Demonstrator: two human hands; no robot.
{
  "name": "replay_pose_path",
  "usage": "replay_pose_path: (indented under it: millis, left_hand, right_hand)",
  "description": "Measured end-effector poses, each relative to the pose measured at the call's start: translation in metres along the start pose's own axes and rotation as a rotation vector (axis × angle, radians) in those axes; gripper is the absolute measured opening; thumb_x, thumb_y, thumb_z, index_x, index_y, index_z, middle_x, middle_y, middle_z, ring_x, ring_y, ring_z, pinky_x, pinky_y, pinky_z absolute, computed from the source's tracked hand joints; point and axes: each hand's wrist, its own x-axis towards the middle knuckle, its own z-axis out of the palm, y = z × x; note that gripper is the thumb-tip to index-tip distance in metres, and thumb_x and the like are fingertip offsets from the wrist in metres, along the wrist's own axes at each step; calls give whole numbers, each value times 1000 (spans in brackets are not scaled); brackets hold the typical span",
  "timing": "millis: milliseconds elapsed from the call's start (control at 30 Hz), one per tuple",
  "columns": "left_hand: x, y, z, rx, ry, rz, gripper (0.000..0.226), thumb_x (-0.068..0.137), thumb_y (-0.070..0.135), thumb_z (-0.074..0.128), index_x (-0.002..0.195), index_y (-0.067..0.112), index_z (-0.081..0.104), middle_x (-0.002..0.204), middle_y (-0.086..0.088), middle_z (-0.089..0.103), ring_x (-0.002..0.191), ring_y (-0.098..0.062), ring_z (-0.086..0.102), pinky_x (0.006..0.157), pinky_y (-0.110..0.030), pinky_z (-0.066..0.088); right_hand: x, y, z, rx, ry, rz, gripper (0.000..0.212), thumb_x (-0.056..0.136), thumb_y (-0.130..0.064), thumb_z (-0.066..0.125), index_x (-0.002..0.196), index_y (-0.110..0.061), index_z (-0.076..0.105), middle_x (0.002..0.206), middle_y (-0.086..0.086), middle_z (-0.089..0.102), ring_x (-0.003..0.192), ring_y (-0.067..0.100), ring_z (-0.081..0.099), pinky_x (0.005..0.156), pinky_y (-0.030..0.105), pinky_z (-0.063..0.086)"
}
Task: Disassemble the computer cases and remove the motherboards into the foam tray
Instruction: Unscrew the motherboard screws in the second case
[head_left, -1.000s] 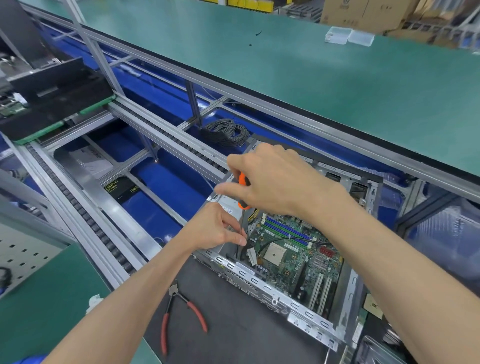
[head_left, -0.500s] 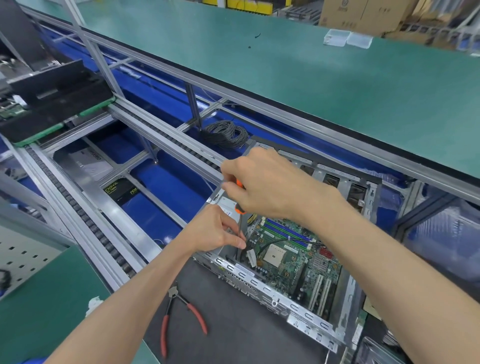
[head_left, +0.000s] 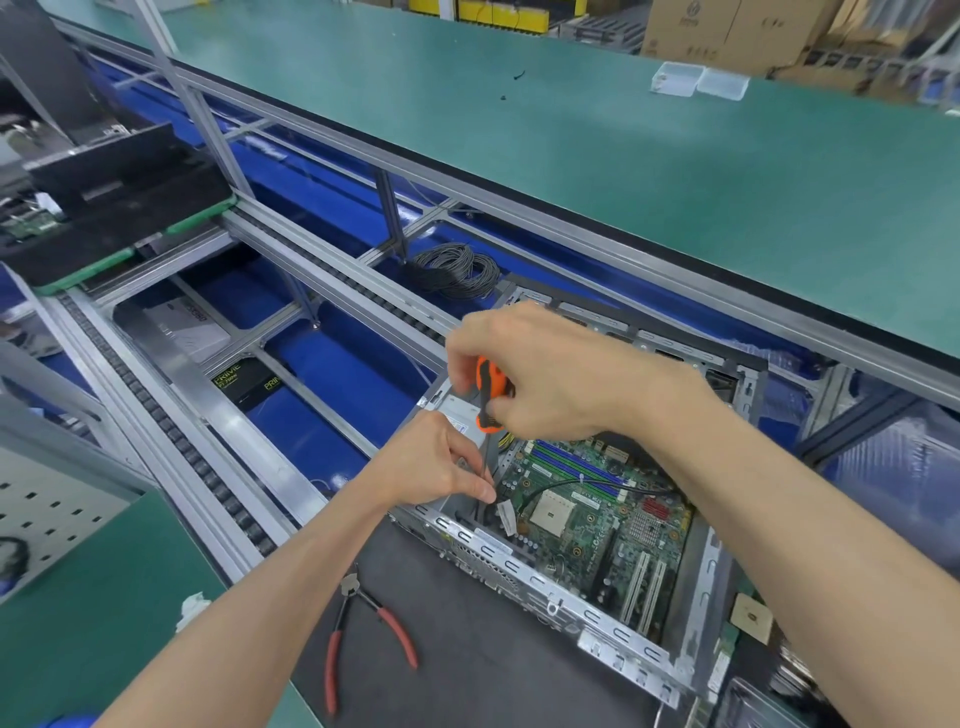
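Right hand (head_left: 540, 374) grips orange screwdriver (head_left: 488, 395) handle, shaft pointing down into open computer case (head_left: 545, 582) on dark mat (head_left: 467, 649). Left hand (head_left: 436, 462) pinches the shaft near the tip. Motherboard (head_left: 587, 519) sits inside the case. Red-handled pliers (head_left: 358, 634) lie on the mat nearby.

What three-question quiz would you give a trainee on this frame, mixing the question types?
1. True or false: the motherboard is already out of the computer case.
2. Which hand grips the orange handle of the screwdriver? A) left hand B) right hand C) neither
3. Fill in: the red-handled tool lying on the dark mat in front of the case is a pair of ____.

Key: 1 false, the board sits inside the case. 2 B; the left hand pinches the shaft lower down. 3 pliers.
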Motion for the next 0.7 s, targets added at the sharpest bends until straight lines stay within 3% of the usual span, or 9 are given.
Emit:
replay_pose_path:
  millis: [100, 167, 200, 300, 367, 433, 533, 633, 700]
  left_hand:
    - [1, 0, -1, -2, 12, 3, 11, 66, 40, 89, 69, 39, 78, 59, 0, 65, 53, -7, 44, 56, -32, 36]
    - [1, -1, -1, 9, 12, -4, 14, 68, 39, 89, 66, 45, 76, 49, 11, 55, 49, -4, 41, 53, -21, 31]
    - [1, -2, -1, 12, 9, -3, 16, 67, 39, 89, 64, 46, 75, 45, 13, 50, 47, -4, 39, 51, -20, 30]
    - [0, -3, 0, -12, 6, 6, 13, 65, 41, 89, 65, 43, 76, 45, 1, 47, 47, -5, 36, 53, -27, 31]
    - [0, -5, 0, -27, 10, 26, 13, 63, 43, 89, 69, 39, 78, 43, 1, 43, 47, -6, 34, 53, -30, 29]
    - [1, -5, 0, -18, 12, 30, 12, 64, 42, 89, 70, 40, 78, 42, 8, 39, 47, -7, 32, 52, -27, 27]
    - [1, -5, -1, 30, 12, 23, 15, 67, 42, 88, 70, 48, 75, 40, 10, 37, 44, -9, 32, 47, -21, 24]
    - [0, -4, -1, 30, 4, 27, 14, 68, 43, 86, 72, 50, 75, 53, -10, 58, 50, -25, 41, 51, -35, 34]
    - [-1, -5, -1, 34, 15, 33, 14, 68, 43, 86, 73, 50, 75, 58, -18, 60, 54, -31, 43, 53, -38, 35]
  right_hand:
    - [-5, 1, 1, 88, 63, 22, 15, 78, -26, 66, 89, -26, 55, 86, -7, 55, 78, 8, 53, 69, 34, 48]
    - [-2, 0, 9, -156, 166, 112, 34, 88, -57, 56, 84, -25, 45, 74, -6, 49, 73, 20, 52, 63, 37, 44]
    - [1, -2, 12, -254, 190, 135, 38, 92, -60, 51, 84, -24, 41, 71, -5, 45, 72, 25, 50, 61, 37, 39]
    - [4, -4, 14, -143, 192, 22, 11, 91, -29, 58, 90, -23, 48, 73, -5, 51, 78, 23, 55, 65, 36, 43]
    - [0, -1, 8, 92, 100, -9, 27, 75, -7, 59, 98, -21, 55, 74, -7, 55, 74, 10, 54, 64, 28, 44]
    - [-4, 1, 7, 217, 86, 0, 36, 72, -6, 64, 102, -22, 52, 74, -4, 58, 68, 8, 53, 59, 25, 44]
    - [-4, 0, 21, -50, 292, 90, 30, 90, -45, 64, 99, -23, 46, 66, -7, 55, 65, 16, 53, 57, 36, 44]
    - [-1, 0, 30, 51, 346, 31, 22, 89, -21, 62, 103, -21, 44, 56, -7, 50, 61, 14, 49, 54, 34, 37]
    - [-3, 2, 31, 208, 292, 21, 42, 74, -5, 59, 107, -23, 41, 60, -4, 53, 59, 13, 50, 51, 30, 36]
